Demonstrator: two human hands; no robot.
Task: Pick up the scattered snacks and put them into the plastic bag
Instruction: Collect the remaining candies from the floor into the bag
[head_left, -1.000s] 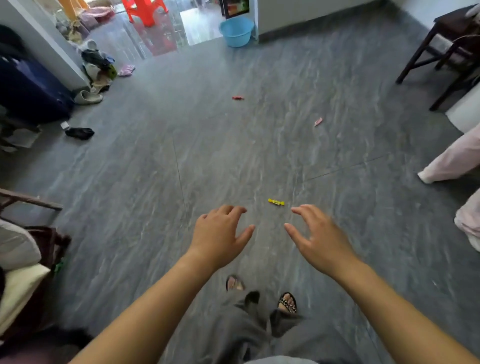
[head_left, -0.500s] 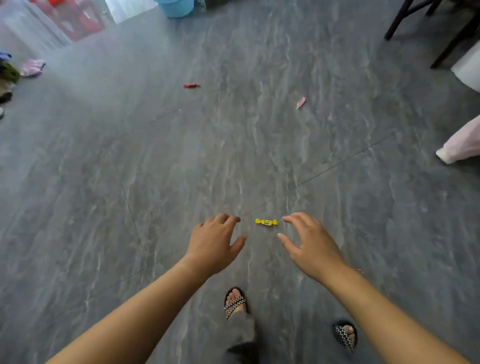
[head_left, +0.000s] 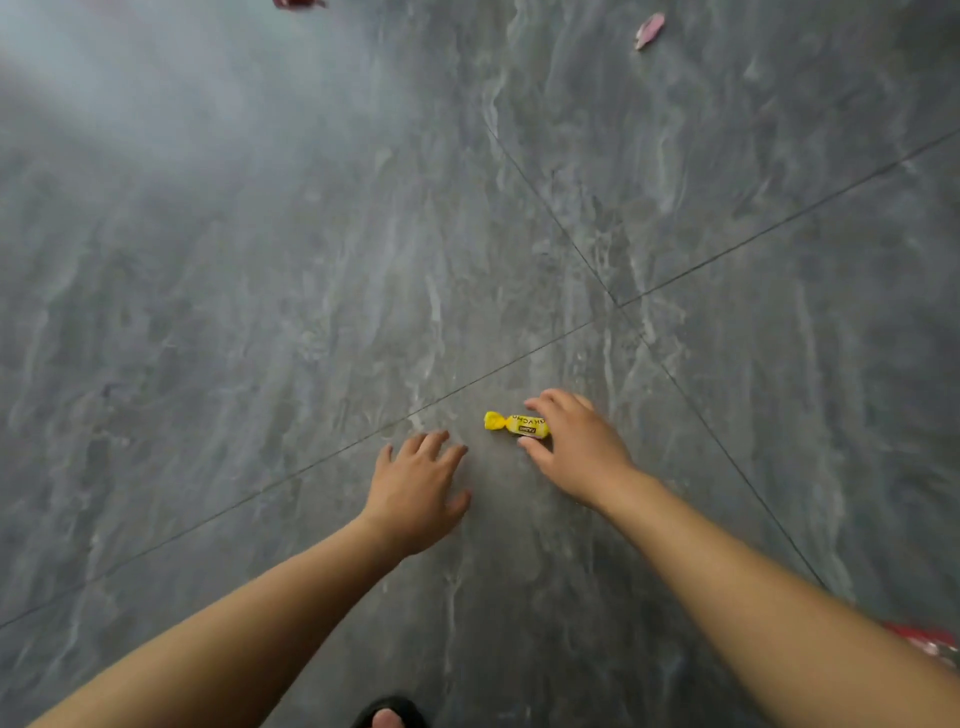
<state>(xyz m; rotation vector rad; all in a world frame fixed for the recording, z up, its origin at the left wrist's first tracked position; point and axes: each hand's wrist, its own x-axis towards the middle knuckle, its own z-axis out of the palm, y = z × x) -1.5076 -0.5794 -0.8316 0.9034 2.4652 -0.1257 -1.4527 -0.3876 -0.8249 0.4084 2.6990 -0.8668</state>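
A yellow wrapped candy lies on the grey tiled floor. My right hand reaches down onto it, with fingers curled over its right end and the thumb against its lower edge. My left hand hovers just left of the candy with fingers spread, holding nothing. A pink candy lies far off at the top right. A red candy is cut off by the top edge. No plastic bag is clearly in view.
Something red and shiny peeks out behind my right forearm at the lower right edge. My sandalled toe shows at the bottom edge. Tile seams cross just beyond the hands.
The view has dropped much closer to the floor. My right hand has moved from short of the yellow candy onto it; my left hand stays open beside it.
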